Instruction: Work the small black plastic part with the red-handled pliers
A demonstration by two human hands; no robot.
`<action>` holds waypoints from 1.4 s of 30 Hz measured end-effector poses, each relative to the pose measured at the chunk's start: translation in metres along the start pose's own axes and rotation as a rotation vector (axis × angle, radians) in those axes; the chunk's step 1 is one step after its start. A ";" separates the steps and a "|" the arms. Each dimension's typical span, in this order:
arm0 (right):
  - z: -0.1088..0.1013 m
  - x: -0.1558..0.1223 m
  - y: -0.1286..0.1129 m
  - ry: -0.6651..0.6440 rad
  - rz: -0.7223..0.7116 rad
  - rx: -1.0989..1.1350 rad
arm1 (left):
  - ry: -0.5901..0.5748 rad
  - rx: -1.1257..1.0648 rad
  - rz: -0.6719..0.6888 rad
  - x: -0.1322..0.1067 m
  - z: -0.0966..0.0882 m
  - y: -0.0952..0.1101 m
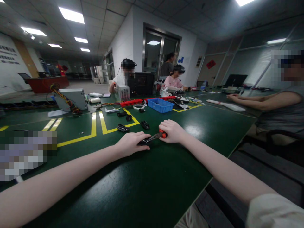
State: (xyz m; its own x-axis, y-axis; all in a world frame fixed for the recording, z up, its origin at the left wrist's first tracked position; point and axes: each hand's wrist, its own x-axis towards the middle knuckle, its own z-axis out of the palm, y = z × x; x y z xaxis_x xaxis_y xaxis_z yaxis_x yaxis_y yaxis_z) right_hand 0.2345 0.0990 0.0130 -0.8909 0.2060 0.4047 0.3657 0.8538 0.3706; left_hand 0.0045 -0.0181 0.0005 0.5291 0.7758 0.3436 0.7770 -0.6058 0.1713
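Low over the green table, my left hand (131,144) is closed around a small black part (144,141), partly hidden by the fingers. My right hand (171,131) grips the red handles of a pair of pliers (155,136). The metal jaws point left and meet the black part. Just beyond my hands lie more black pieces: one piece (145,124) directly ahead and another piece (123,127) a little to the left. What exactly the black part is I cannot make out.
A blue bin (160,105) stands ahead, beside a red power strip (133,103). A power supply unit (71,98) with bundled cables sits at the left. Yellow tape (94,125) marks the green table (106,196). Several people sit or stand around, one person (280,101) at the right.
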 end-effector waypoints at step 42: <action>0.005 0.003 0.007 0.022 0.111 -0.110 | 0.015 -0.163 0.085 0.007 -0.005 0.001</action>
State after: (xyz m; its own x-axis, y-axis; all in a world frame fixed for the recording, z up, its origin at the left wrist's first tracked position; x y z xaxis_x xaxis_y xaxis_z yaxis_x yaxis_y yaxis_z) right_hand 0.2332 0.1080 0.0126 -0.8379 0.2843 0.4659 0.4896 0.7687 0.4115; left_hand 0.0070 -0.0138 0.0074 0.5843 0.7187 0.3769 0.6634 -0.6905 0.2883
